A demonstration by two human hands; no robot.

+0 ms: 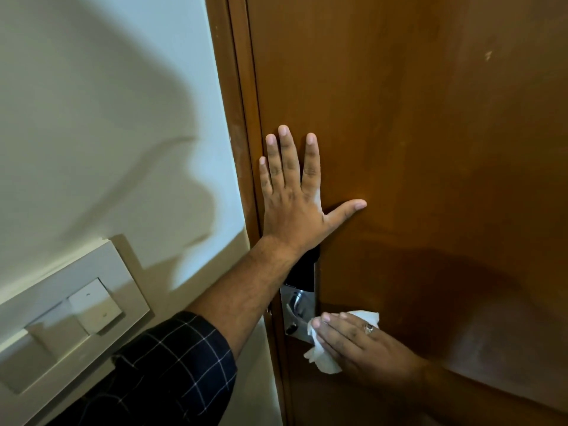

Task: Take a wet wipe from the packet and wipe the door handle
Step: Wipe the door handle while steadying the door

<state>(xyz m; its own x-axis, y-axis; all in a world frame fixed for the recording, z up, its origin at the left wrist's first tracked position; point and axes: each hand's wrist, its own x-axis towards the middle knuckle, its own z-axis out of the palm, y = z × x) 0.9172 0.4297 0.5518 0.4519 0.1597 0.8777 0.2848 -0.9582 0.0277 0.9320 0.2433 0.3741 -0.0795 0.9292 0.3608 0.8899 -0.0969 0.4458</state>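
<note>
My left hand (292, 198) lies flat on the brown wooden door (415, 133), fingers spread, just above the lock. Below it sits the metal lock plate (296, 305) with a dark panel on top. My right hand (359, 345), wearing a ring, is wrapped around the door handle with a white wet wipe (322, 355) between palm and metal. The handle itself is hidden under the wipe and hand. The wipe packet is out of view.
A white wall with a grey switch plate (70, 305) stands left of the brown door frame (236, 118). My left forearm, in a dark checked sleeve (172, 373), crosses in front of the frame.
</note>
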